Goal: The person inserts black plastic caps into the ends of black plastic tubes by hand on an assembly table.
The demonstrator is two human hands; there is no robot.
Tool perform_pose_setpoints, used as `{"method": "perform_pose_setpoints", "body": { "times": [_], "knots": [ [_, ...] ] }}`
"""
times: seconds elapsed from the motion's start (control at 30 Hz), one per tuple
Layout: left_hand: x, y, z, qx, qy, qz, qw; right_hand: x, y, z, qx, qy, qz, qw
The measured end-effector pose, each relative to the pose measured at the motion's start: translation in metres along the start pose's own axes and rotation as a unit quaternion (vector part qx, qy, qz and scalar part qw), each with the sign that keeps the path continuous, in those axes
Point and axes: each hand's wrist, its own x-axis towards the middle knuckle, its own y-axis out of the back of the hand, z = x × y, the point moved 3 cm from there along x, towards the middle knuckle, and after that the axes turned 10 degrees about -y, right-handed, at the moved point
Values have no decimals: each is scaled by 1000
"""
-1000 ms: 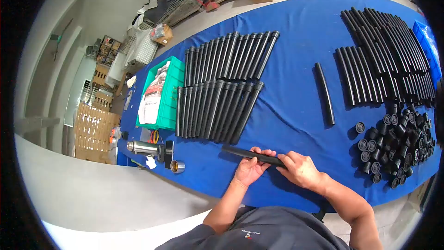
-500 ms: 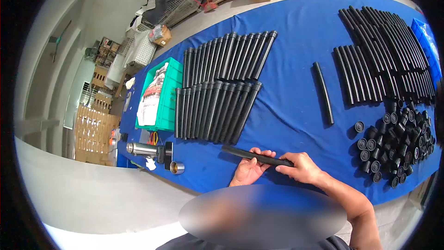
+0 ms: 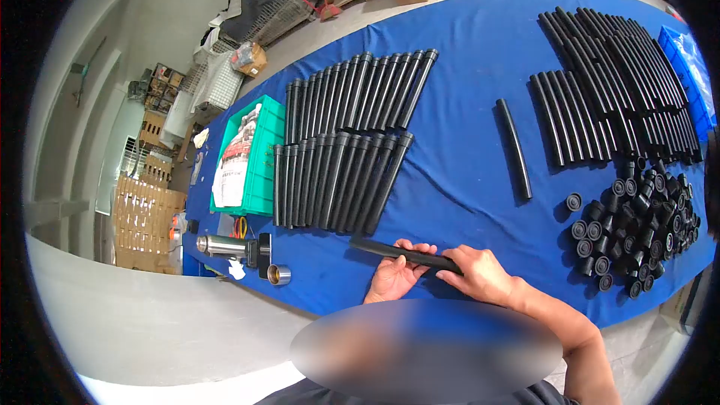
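Note:
A black tube is held nearly level above the blue cloth near the table's front edge. My left hand lies palm up under its middle, the thumb on top and the fingers around it. Closed over the tube's right end is my right hand, which hides that end. A single black tube lies on the cloth beyond my hands. To the right is a heap of black caps, with one cap apart from it.
Capped tubes lie in two rows at left centre, beside a green crate. Plain tubes lie at the back right near a blue crate. A steel flask and a metal cup are at the left.
The view has shifted slightly, so the table's contents appear a little further left. Both hands keep their hold on the tube, and my right hand's fingers have closed further over its end.

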Motion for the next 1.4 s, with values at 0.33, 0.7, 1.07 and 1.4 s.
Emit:
{"method": "perform_pose_setpoints", "body": {
  "times": [0.33, 0.7, 1.07, 1.4],
  "knots": [
    [0, 4, -1, 10, -4, -7, 1000, 1, 2, -2, 53, -51, -66, 995],
    [-4, 1, 3, 67, -24, -2, 997, 5, 6, 2, 111, -120, -171, 972],
    [0, 5, 4, 36, -25, 8, 999, -2, -18, 12, 13, 40, 58, 997],
    [0, 4, 5, 15, -17, -2, 1000, -3, -15, 10, 27, 58, 65, 996]
  ]
}}
